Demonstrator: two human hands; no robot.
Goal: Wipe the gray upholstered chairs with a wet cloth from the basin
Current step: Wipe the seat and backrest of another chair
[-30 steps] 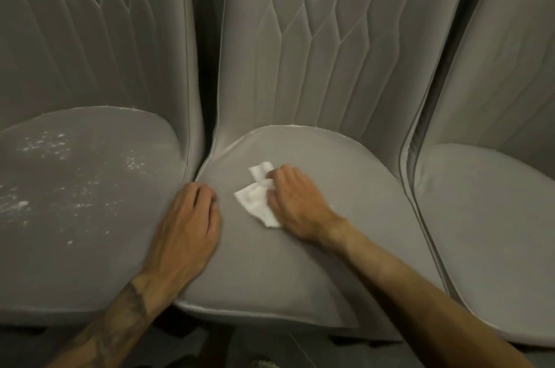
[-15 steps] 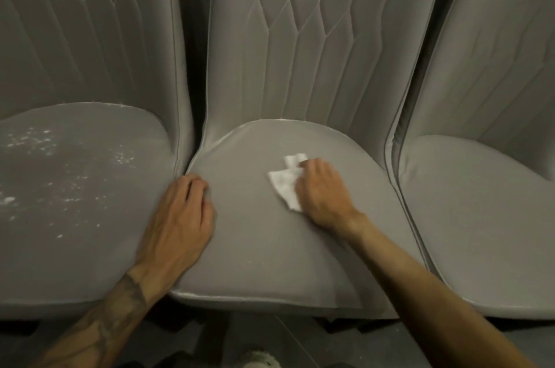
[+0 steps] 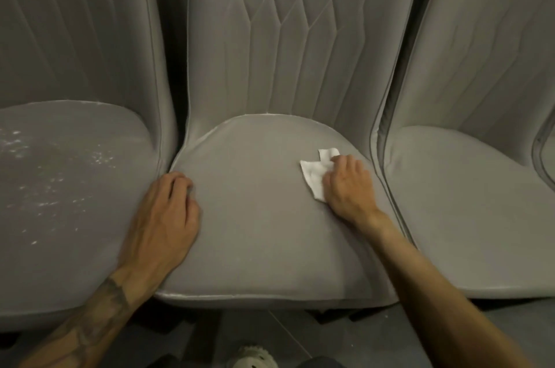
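Note:
Three gray upholstered chairs stand side by side. On the seat of the middle chair (image 3: 258,217), my right hand (image 3: 350,187) presses a small white cloth (image 3: 315,175) flat near the seat's right rear edge, fingers over the cloth. My left hand (image 3: 165,223) lies palm down on the left front part of the same seat, holding nothing, its fingers slightly curled at the gap beside the left chair (image 3: 66,187). White specks dot the left chair's seat. The basin is out of view.
The right chair (image 3: 468,211) sits close against the middle one, its seat plain gray. Quilted backrests rise behind all three seats. Below the seat fronts is a dark floor, with the toe of a light shoe (image 3: 253,357) at the bottom edge.
My right hand has slid the cloth rightward across the middle seat, from near its left centre to its right side. My left hand has stayed on the seat's left edge.

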